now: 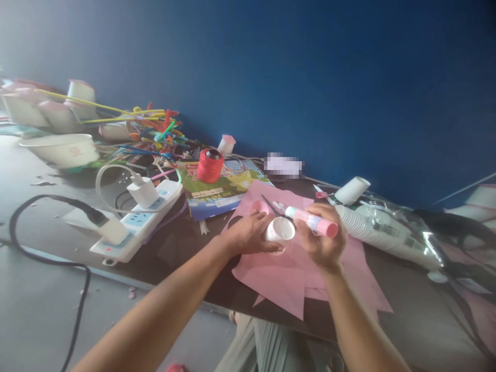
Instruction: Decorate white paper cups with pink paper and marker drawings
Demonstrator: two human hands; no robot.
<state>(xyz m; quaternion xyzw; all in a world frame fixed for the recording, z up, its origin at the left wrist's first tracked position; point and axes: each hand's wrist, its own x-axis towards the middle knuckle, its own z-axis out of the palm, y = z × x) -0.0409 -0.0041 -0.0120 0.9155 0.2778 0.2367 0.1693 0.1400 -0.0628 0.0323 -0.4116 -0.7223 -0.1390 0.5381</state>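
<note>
I'd grip the probably light, crushable paper cup (281, 230) low; left fingers (273, 247) hold it, right fingers (324, 211) a pink tube (312, 220).

No wording could be read for certain. The booklet (232, 186) near the far edge of the desk (172, 258) bore a title in large red characters, partly hidden by the red thread spool (210, 168), with small pale print lower on its cover. A faint reddish emblem marked the white paper bowl (58, 152) toward the left side. Dark printing on the clear plastic cup sleeve (424, 240), toward the right, and the label on the pink glue stick (312, 221) were too blurred.
</note>
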